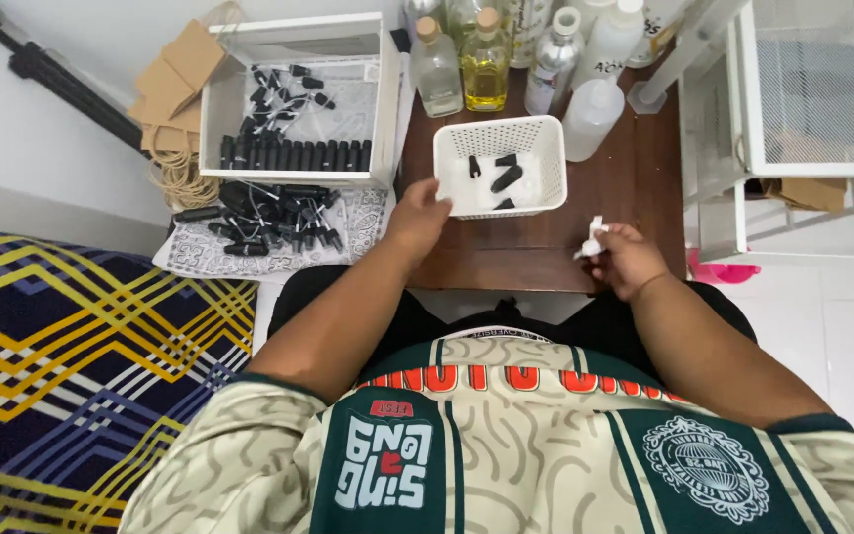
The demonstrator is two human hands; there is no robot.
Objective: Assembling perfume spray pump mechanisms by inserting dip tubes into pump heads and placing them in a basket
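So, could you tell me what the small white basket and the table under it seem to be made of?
The small white basket looks like moulded plastic, matte, judging by its uniform perforated walls and rounded rim. The table appears to be dark brown wood or wood veneer with a slight sheen; faint grain lines show, though laminate cannot be ruled out.

Person wore a short-sleeved jersey (506, 445), cream with squiggle pattern, dark green panels, orange lettering, round white crest; forearms bare.
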